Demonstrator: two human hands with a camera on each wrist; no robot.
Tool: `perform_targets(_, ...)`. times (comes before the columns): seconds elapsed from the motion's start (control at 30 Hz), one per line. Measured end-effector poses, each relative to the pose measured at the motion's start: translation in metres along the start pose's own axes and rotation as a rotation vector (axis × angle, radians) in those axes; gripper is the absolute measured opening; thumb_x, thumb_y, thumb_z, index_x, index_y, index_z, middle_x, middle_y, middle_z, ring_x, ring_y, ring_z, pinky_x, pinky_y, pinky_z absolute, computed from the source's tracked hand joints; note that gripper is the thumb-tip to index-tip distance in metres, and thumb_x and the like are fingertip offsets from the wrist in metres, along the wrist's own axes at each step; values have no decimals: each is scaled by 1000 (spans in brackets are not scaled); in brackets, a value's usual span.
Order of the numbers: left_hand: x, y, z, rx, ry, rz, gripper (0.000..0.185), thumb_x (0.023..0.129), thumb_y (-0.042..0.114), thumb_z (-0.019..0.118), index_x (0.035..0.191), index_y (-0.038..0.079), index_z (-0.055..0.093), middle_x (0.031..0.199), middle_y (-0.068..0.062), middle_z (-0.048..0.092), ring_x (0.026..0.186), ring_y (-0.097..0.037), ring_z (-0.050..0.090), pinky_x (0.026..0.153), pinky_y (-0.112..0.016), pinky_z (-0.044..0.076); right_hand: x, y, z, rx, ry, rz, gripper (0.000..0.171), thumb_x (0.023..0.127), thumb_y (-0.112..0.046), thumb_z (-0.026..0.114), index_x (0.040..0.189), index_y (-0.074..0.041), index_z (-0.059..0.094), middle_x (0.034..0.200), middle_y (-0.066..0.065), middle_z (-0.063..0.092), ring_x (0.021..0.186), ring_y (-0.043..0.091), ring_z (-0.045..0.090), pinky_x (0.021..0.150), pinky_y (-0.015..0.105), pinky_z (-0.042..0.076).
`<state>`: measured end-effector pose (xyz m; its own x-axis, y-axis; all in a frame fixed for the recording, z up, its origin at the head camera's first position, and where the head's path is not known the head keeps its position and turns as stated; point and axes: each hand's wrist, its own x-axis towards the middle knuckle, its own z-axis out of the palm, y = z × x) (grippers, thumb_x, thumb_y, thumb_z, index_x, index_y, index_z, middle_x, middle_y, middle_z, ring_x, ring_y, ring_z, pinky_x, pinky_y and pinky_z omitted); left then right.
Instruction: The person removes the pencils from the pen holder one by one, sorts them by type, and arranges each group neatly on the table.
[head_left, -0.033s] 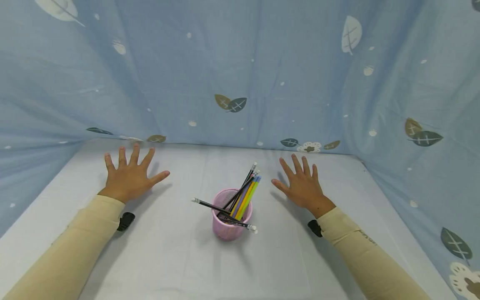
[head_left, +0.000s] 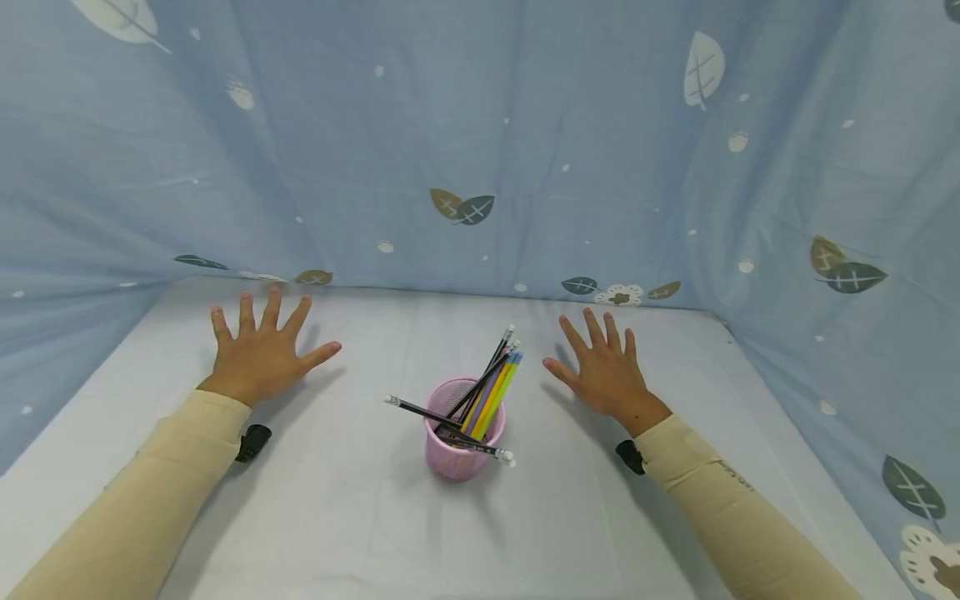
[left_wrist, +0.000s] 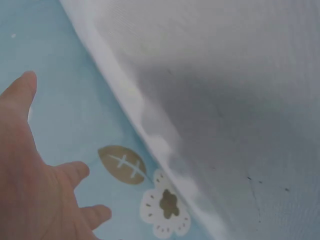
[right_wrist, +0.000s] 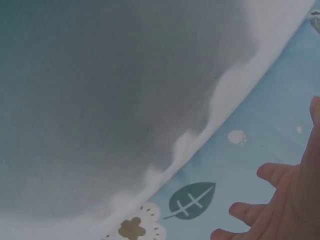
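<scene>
A pink mesh pencil cup (head_left: 463,432) stands upright on the white cloth-covered table (head_left: 352,517), roughly midway between the two hands and a little nearer the person than either. A bundle of pencils (head_left: 491,379), black, yellow, purple and blue, leans out of the cup toward the back and right, their ends rising above the rim. One black pencil with a white tip (head_left: 420,410) sticks out to the left over the rim, and another black pencil with a white tip (head_left: 483,451) lies across the cup's front edge, pointing right.

The left hand (head_left: 258,354) is to the left of the cup and well apart from it, palm down over the table, its grip wide: fingers straight and spread, thumb pointing toward the cup, holding nothing. The right hand (head_left: 606,371) is to the right of the cup, nearer to it than the left but not touching, its grip likewise wide with straight, spread fingers and nothing in it. Whether the palms press the cloth or hang just above it cannot be told.

Both forearms wear beige sleeves (head_left: 161,492), each with a small black clip at the wrist. A pale blue leaf-print cloth (head_left: 480,150) forms the backdrop and both side walls; the wrist views show its leaf and flower prints where it meets the table's white edge (left_wrist: 165,150).
</scene>
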<state>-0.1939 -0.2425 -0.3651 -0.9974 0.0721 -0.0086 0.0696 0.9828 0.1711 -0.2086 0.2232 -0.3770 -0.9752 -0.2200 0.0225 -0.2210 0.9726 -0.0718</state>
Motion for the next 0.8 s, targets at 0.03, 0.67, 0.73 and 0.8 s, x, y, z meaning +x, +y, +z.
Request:
perform_targets(0.03, 0, 1, 0, -1, -2, 0, 102, 89, 83, 34, 162, 16, 10, 163, -30, -6, 145, -62, -12, 104, -79, -21, 0, 0, 0, -2, 1, 0, 81, 97, -70, 38, 162, -25, 16, 168, 17, 6, 153, 46, 2, 118, 72, 2)
perform_targets(0.67, -22, 38, -6, -193, 122, 165, 41, 102, 37, 55, 130, 9, 61, 130, -17, 63, 115, -37, 61, 91, -58, 48, -26, -33, -9, 450, 81, -87, 49, 101, -32, 59, 143, -9, 52, 151, 17, 47, 141, 38, 42, 114, 60, 36)
perform_targets(0.73, -29, 47, -4, -327, 107, 230, 27, 102, 29, 56, 119, 11, 66, 116, -9, 70, 102, -27, 66, 83, -47, 53, -35, -42, -10, 677, 55, -117, 41, 100, -17, 58, 140, -7, 54, 146, 15, 52, 136, 37, 48, 111, 57, 41)
perform_targets(0.8, -37, 57, -2, -459, 71, 285, 17, 102, 26, 57, 112, 15, 67, 106, -2, 71, 96, -17, 65, 81, -37, 53, -42, -51, -10, 902, -1, -175, 43, 98, -4, 52, 141, -5, 51, 144, 16, 53, 135, 38, 49, 111, 57, 41)
